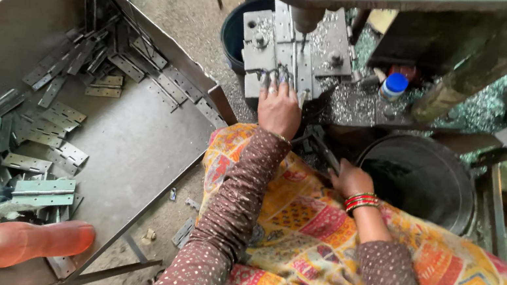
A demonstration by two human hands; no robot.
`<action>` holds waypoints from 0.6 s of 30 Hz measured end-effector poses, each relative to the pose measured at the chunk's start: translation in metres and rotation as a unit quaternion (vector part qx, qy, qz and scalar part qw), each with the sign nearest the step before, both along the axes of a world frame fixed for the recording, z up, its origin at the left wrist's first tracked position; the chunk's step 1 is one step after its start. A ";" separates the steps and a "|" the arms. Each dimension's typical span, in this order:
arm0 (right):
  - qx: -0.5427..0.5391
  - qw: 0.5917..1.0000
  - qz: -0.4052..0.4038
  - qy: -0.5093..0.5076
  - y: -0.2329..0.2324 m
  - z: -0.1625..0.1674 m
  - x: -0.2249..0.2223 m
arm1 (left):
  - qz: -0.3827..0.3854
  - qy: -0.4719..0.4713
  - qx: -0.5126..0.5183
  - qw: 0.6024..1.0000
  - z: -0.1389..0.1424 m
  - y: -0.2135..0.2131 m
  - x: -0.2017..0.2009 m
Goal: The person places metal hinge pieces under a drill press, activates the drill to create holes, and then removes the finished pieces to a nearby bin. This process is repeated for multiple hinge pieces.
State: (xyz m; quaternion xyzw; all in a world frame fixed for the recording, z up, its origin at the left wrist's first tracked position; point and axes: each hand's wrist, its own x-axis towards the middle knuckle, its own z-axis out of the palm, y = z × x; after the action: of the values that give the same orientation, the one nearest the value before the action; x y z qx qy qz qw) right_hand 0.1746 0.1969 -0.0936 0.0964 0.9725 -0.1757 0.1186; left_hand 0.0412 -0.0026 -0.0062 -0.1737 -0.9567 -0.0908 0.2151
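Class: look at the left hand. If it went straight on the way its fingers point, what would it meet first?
The left hand points up the picture; its fingertips already rest on the grey metal jig. Just beyond, probably, is the drill spindle, though depth is unclear.

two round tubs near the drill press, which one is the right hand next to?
The large dark tub at lower right: the right hand sits at its left rim. The smaller blue-black tub stands farther up, behind the press fixture, where the left hand rests.
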 end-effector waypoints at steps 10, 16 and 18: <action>0.029 0.999 0.015 -0.021 0.010 0.036 -0.017 | 0.047 0.038 -0.051 0.997 -0.031 0.020 -0.054; 0.003 1.000 0.004 0.024 0.001 -0.007 0.006 | 0.013 0.073 -0.008 0.997 -0.012 0.008 -0.040; -0.026 0.999 -0.003 0.019 0.000 0.002 0.005 | 0.001 0.061 -0.008 0.998 -0.010 0.007 -0.033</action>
State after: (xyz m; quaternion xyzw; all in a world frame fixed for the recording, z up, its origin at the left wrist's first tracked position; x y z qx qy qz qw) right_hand 0.1793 0.1970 -0.0912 0.0931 0.9695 -0.2027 0.1018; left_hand 0.0084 0.0040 -0.0167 -0.1797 -0.9426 -0.0723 0.2719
